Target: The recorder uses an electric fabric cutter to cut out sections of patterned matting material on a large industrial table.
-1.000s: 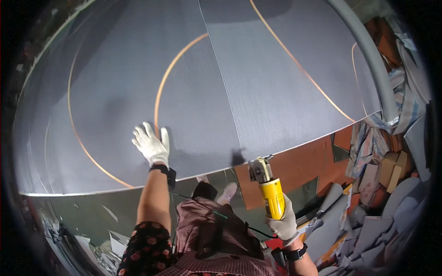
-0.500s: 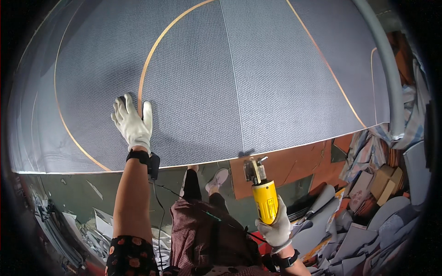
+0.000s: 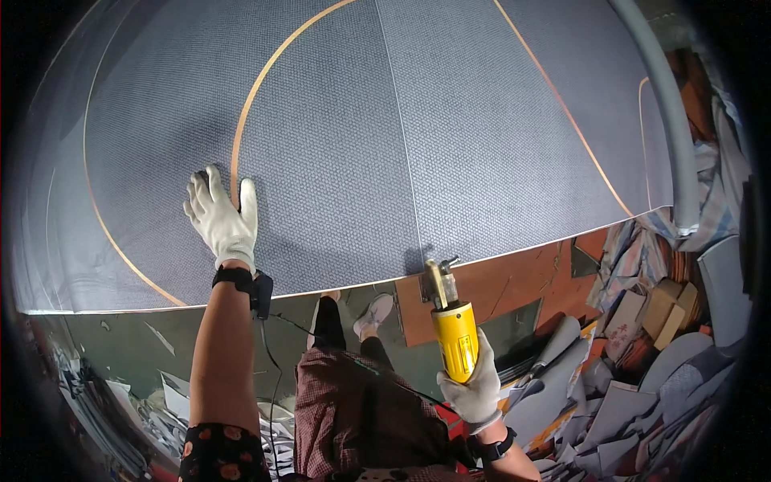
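Observation:
A wide sheet of grey textured matting (image 3: 321, 177) with orange curved lines spreads in front of me. My left hand (image 3: 222, 215), in a white glove, lies flat on it with fingers spread, beside an orange line. In its white glove, my right hand (image 3: 475, 388) is wrapped round the yellow body of a handheld electric cutter (image 3: 456, 341). The cutter's metal head points away from me and meets the near edge of the matting, where a thin pale straight line (image 3: 405, 145) runs out to that edge. Whether the head touches the matting I cannot tell.
Below the near edge lie brown boards (image 3: 506, 289) on the floor. Grey offcuts (image 3: 634, 414) and cardboard pieces (image 3: 662, 313) are heaped at the right, more scraps (image 3: 104, 410) at the left. A thin cable (image 3: 277, 365) hangs by my left forearm. A grey roll (image 3: 671, 120) borders the matting's right side.
The cutter in my right hand has moved up and slightly left, its head now at the matting's edge near the pale line. My left hand stays flat by the orange line.

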Demonstrator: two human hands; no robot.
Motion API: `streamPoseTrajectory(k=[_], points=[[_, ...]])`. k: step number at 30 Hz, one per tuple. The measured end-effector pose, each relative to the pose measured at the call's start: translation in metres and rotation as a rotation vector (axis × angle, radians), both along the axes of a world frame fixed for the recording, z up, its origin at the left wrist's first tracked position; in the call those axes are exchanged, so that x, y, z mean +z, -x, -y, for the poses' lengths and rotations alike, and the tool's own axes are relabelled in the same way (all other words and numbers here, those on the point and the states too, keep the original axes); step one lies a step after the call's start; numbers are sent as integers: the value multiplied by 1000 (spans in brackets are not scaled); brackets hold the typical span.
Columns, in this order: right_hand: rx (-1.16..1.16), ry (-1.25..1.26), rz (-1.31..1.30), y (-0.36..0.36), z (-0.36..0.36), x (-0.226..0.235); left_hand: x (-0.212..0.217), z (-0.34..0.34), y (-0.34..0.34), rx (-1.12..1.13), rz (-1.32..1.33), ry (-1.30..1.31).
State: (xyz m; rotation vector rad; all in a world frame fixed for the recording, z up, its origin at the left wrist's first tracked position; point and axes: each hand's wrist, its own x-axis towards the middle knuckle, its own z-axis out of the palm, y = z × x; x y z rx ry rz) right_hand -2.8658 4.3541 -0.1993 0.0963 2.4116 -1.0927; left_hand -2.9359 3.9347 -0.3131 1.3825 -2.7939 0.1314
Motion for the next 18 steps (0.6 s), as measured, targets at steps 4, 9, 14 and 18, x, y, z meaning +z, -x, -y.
streamPoseTrajectory(k=[4, 9, 14, 18], points=[[16, -22, -7, 5, 8, 3, -6, 7, -7, -37, -61, 8], [-5, -31, -34, 3, 11, -3, -12, 4, -7, -55, -62, -3], [-33, 57, -72, 19, 27, -9, -8, 9, -8, -58, -60, 10], [-65, 152, -91, 34, 40, -13, -2, 2, -7, -38, -54, 3]])
